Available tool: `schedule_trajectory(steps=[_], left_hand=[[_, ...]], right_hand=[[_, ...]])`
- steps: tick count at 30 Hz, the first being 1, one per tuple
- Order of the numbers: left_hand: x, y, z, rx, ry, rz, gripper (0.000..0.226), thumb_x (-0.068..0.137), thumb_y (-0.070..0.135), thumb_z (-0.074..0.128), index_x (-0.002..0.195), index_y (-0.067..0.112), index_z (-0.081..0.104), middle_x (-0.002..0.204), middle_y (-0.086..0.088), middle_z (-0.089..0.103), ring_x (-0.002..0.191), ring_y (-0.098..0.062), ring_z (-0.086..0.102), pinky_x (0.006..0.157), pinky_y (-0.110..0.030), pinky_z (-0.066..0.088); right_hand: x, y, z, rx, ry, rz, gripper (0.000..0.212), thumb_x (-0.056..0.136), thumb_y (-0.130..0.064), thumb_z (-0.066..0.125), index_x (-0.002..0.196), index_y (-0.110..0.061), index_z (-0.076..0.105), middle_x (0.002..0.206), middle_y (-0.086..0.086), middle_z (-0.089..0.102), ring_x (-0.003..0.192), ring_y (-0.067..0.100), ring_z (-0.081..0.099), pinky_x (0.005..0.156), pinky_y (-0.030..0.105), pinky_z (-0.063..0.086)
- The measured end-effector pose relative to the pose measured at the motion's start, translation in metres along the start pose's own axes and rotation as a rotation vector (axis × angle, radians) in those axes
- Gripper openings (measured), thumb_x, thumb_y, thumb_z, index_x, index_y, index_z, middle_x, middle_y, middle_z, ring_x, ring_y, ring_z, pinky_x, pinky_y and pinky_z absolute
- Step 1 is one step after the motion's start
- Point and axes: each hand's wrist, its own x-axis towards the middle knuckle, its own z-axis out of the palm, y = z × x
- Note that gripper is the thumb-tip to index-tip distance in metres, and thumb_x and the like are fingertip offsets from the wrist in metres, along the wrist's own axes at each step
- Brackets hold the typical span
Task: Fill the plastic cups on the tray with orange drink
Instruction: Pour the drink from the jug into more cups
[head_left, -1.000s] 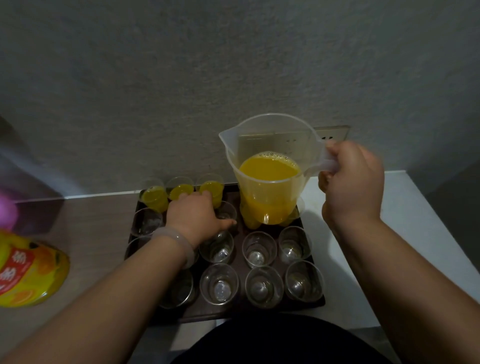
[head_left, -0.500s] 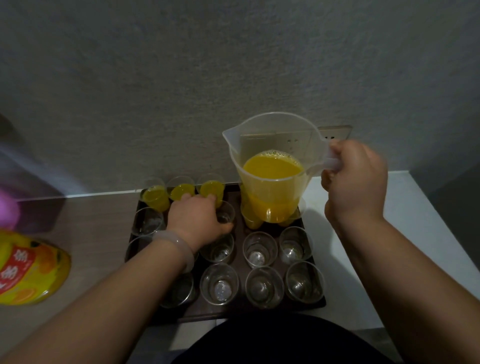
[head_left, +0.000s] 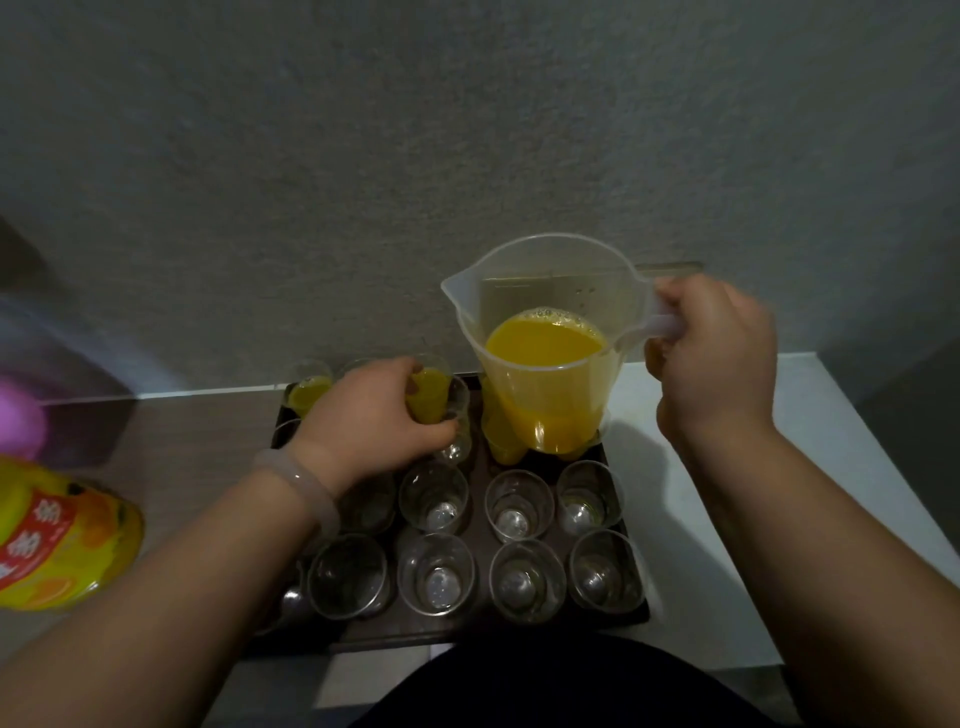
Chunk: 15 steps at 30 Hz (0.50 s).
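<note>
The right hand (head_left: 711, 358) clamps the jug (head_left: 545, 374) by its handle, spout aimed left; the left hand (head_left: 374, 415) grips an empty cup (head_left: 461, 415) just left of and below the spout.

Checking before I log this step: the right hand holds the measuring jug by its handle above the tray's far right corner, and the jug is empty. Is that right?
Not quite. The head view shows the measuring jug is not empty: it is partly full of orange drink. The rest stands: the right hand grips its handle above the far right corner of the tray.
</note>
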Motion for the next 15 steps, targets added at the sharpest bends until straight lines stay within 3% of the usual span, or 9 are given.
schedule_trajectory(steps=[3,6,7,10,15], left_hand=[[-0.002,-0.002,-0.013,-0.049,0.082,0.074,0.067,0.069,0.04,0.077,0.126,0.014,0.054,0.114,-0.003,0.056,0.104,-0.017,0.056,0.086,-0.023,0.042],[-0.003,-0.005,-0.022,-0.086,0.143,0.125,0.071,0.068,0.032,0.081,0.129,0.011,0.052,0.115,-0.005,0.053,0.106,-0.016,0.055,0.092,-0.023,0.042],[-0.003,-0.006,-0.025,-0.089,0.152,0.134,0.071,0.067,0.03,0.081,0.129,0.01,0.052,0.114,-0.004,0.052,0.105,-0.016,0.055,0.093,-0.022,0.042],[-0.002,-0.009,-0.028,-0.085,0.165,0.162,0.074,0.067,0.03,0.081,0.131,0.01,0.05,0.112,-0.003,0.052,0.103,-0.015,0.055,0.092,-0.02,0.041],[-0.001,-0.012,-0.026,-0.064,0.121,0.179,0.073,0.068,0.035,0.079,0.132,0.013,0.05,0.12,-0.003,0.052,0.107,-0.014,0.053,0.089,-0.017,0.038]], right_hand=[[0.003,-0.006,0.0,-0.046,-0.024,-0.018,0.028,0.083,-0.011,0.053,0.07,0.014,0.053,0.062,0.021,0.04,0.052,0.006,0.036,0.048,0.027,0.03],[0.009,-0.013,0.003,-0.145,-0.116,-0.055,0.026,0.081,-0.011,0.055,0.056,-0.013,0.055,0.054,-0.006,0.052,0.051,0.002,0.045,0.051,0.022,0.038],[0.01,-0.017,0.005,-0.157,-0.14,-0.066,0.024,0.079,-0.013,0.054,0.055,-0.012,0.055,0.053,-0.007,0.052,0.05,0.004,0.044,0.052,0.028,0.039],[0.013,-0.031,0.015,-0.107,-0.164,-0.105,0.035,0.071,-0.026,0.054,0.055,0.003,0.045,0.053,0.01,0.034,0.052,0.02,0.03,0.049,0.041,0.029],[0.013,-0.039,0.026,-0.266,-0.269,-0.204,0.046,0.082,-0.021,0.058,0.046,-0.015,0.031,0.044,-0.004,0.025,0.046,0.011,0.023,0.046,0.034,0.016]])
